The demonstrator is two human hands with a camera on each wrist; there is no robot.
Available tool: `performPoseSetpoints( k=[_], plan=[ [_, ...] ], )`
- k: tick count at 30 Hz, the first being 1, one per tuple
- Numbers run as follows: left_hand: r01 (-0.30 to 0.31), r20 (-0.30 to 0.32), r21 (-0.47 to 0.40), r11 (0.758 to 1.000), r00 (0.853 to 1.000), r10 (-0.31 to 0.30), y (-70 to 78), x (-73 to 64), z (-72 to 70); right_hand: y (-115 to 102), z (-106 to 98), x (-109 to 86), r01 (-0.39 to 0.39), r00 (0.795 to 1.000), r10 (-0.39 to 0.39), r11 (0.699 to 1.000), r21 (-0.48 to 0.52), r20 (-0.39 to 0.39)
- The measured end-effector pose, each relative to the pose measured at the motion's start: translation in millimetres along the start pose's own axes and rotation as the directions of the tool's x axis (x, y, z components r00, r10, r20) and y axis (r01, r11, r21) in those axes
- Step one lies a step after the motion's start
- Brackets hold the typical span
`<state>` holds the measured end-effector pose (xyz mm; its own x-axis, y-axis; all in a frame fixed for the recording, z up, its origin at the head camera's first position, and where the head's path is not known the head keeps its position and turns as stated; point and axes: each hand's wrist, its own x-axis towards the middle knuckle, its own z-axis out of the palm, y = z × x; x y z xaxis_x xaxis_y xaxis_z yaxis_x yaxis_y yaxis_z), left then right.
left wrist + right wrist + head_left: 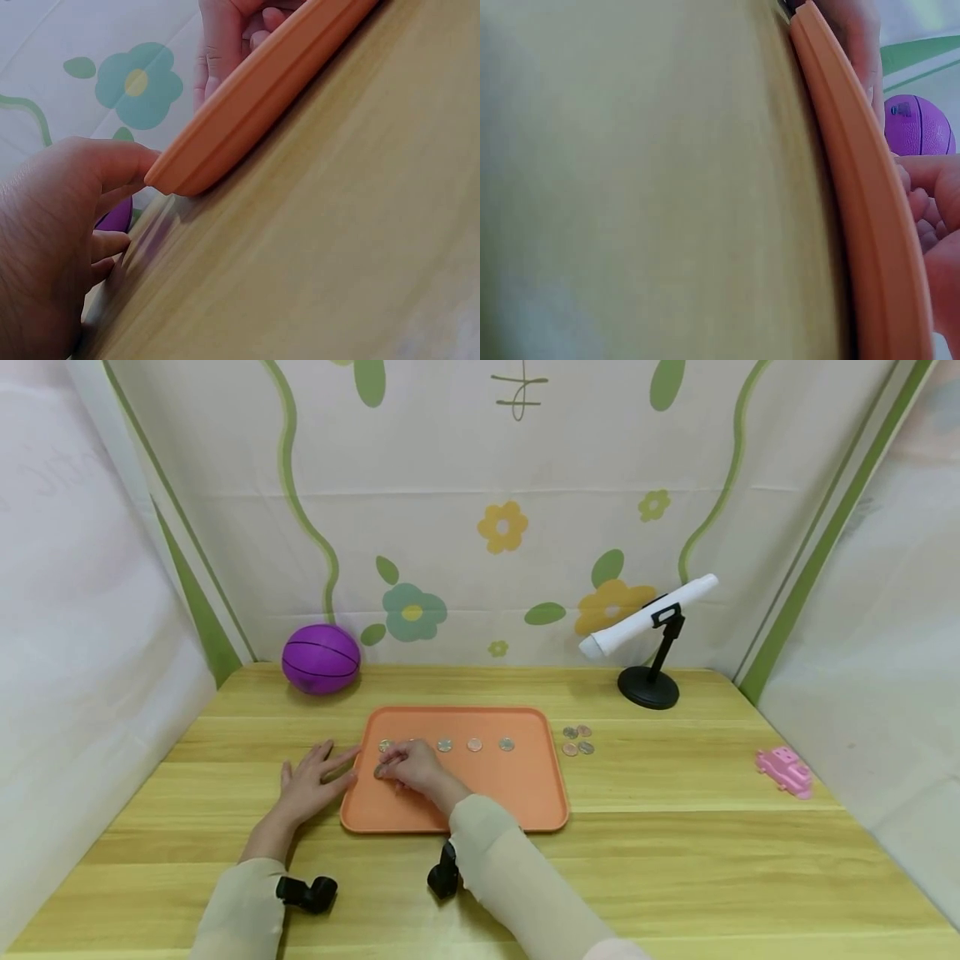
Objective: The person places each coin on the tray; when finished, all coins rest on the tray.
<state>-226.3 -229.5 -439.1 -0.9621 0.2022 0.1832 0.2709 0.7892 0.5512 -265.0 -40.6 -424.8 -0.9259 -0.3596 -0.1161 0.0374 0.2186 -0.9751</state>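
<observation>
In the head view, the right hand [414, 767] pinches a coin [378, 772] between thumb and fingertips, above or on the left part of an orange tray [517, 793]; whether the coin touches the tray floor, I cannot tell. Behind it runs a row of coins [445, 746], one partly hidden by that hand, and a cluster of four loose coins [570, 749] lies on the wooden table [675, 860] just right of the tray. The coin should be light, rigid and hard to damage, yet thin and probably slippery when flat, so the rim is the place to pinch it. The right forearm reaches in diagonally from the lower right, knuckles up. The left hand [309, 787] lies at the tray's left edge, fingers spread, apart from the right hand and gripping nothing.

In the left wrist view, a left fingertip rests against the tray's rim, the other fingers extending low towards the table; the coin is out of sight.

In the right wrist view, the right hand's fingers are curled beyond the tray's wall, which hides any coin. A purple basketball [919, 126] appears behind.
</observation>
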Motion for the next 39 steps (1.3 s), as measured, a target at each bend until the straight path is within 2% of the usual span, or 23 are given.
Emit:
performPoseSetpoints(
  k=[5, 10, 14, 17, 25, 32, 39],
  plan=[
    [0.011, 0.008, -0.005, 1.0, 1.0, -0.011, 0.2, -0.2, -0.2, 0, 2, 0.1, 0.021, 0.999, -0.023, 0.996, -0.084, -0.025],
    [0.027, 0.018, -0.014, 1.0, 0.999, -0.027, 0.7, -0.7, -0.8, -2, 3, -1.1, 0.013, 1.0, -0.017, 0.992, -0.129, -0.025],
    [0.027, 0.015, -0.012, 1.0, 1.0, -0.027, 0.6, -0.9, -0.8, -3, 2, -0.8, 0.036, 0.999, -0.039, 0.987, -0.155, -0.016],
    [0.026, 0.013, -0.011, 1.0, 1.0, -0.026, 0.4, -0.9, -0.4, -1, 1, -0.5, 0.046, 0.999, -0.046, 0.99, -0.134, 0.002],
    [0.027, 0.017, -0.006, 1.0, 0.999, -0.027, 0.6, -0.3, 0.0, -2, -10, -2.9, 0.027, 0.996, -0.029, 0.999, 0.028, 0.085],
    [0.024, 0.012, -0.023, 0.999, 1.0, -0.024, 1.8, -1.3, -0.5, -13, -35, -6.5, 0.056, 0.992, -0.061, 0.997, 0.05, 0.113],
    [0.009, 0.011, -0.042, 0.999, 1.0, -0.008, 0.7, -2.4, -0.6, -32, -62, -16.6, 0.032, 0.993, -0.037, 0.999, 0.045, 0.114]
  ],
)
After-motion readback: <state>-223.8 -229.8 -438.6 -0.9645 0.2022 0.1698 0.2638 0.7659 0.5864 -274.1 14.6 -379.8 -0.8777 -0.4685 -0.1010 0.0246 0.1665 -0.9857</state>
